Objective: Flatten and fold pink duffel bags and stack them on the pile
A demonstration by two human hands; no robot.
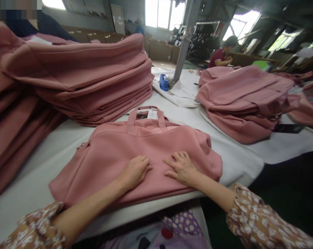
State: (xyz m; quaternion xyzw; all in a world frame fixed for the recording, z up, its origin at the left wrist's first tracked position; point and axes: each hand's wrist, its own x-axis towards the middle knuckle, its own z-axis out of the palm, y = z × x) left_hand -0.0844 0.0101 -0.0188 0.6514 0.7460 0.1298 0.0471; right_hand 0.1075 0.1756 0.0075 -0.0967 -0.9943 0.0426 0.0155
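A pink duffel bag (107,152) lies on its side across the white-covered table (234,159), its two handles pointing away from me. A white hang tag (152,114) is fastened at the handles. My left hand (137,171) rests on the middle of the bag's upper panel, its fingers lying on the material and slightly curled. Just to the right, my right hand (181,168) presses on the same panel with its fingers spread. Neither hand grips anything. Wrinkles gather at the bag's right end.
A tall stack of pink bags (94,76) stands at the back left, and another pile (246,100) at the right. A blue tape dispenser (164,82) sits near a grey post (185,41). One person (221,55) sits farther back; another's dark sleeve (55,27) shows behind the stack.
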